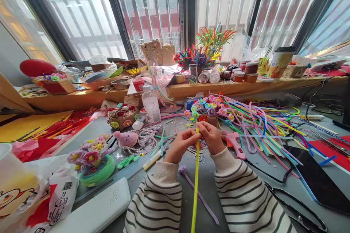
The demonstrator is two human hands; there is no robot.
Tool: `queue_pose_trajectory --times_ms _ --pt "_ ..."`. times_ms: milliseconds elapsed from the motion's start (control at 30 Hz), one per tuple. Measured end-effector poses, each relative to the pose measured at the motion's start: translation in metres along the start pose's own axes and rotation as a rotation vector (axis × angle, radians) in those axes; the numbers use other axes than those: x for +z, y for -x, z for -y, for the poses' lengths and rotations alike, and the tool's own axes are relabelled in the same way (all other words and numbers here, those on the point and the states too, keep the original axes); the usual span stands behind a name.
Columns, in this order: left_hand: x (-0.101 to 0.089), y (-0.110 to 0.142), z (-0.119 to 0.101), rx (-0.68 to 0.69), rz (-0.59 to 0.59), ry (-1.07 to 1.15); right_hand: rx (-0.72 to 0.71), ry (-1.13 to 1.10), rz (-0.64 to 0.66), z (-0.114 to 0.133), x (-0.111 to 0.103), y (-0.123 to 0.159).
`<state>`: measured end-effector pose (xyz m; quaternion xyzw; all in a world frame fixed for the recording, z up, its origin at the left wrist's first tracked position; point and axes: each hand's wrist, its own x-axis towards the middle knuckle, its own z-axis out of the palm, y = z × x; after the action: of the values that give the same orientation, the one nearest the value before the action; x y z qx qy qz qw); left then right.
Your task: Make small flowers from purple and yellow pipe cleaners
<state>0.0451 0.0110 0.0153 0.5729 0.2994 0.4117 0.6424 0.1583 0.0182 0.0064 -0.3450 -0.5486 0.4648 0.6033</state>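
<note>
Between my two hands a yellow pipe cleaner (196, 174) hangs down toward the near edge of the view. The fingers of my left hand (182, 142) pinch it near its top end. My right hand (212, 136) closes on the same end, thumb and forefinger together at the tip. Below my hands a purple pipe cleaner with a small curled head (201, 198) lies on the grey table. Just beyond my right hand rests a pink glue gun (234, 145), its black cord trailing right. Scissors handles (199, 158) show partly behind the yellow stem.
Loose pipe cleaners (262, 127) heap on the right beside a black phone (317, 178). A clear bottle (151, 105) and a bead string (147, 140) lie ahead left. Nearer are a green flower pot (97, 171) and a white power bank (100, 207). Glasses (298, 207) rest at right.
</note>
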Motion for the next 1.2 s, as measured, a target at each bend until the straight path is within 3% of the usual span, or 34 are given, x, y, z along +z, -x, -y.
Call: queue_pose_trajectory --times_ms 133,400,667,800,1033,1167,1200 --pt "0.001 0.0 0.002 -0.008 -0.018 -0.009 -0.062 0.033 -0.05 0.001 0.003 0.002" --pt "0.0 0.0 0.0 0.021 -0.015 0.042 -0.119 0.065 -0.005 0.004 -0.002 0.001" --pt "0.0 0.002 -0.002 0.034 0.001 0.09 -0.082 -0.024 0.036 0.0 -0.006 -0.001" --pt "-0.004 0.002 -0.003 0.059 -0.021 0.085 -0.06 0.01 -0.023 -0.002 -0.011 -0.004" --pt "-0.012 0.0 -0.007 0.084 -0.159 0.001 0.013 0.34 -0.129 0.01 -0.033 0.012" --pt "-0.013 -0.002 -0.01 0.063 -0.224 -0.049 0.054 0.842 -0.175 0.037 -0.054 0.047" --pt "-0.013 -0.002 -0.01 0.06 -0.23 -0.059 0.078 0.975 -0.123 0.044 -0.062 0.059"
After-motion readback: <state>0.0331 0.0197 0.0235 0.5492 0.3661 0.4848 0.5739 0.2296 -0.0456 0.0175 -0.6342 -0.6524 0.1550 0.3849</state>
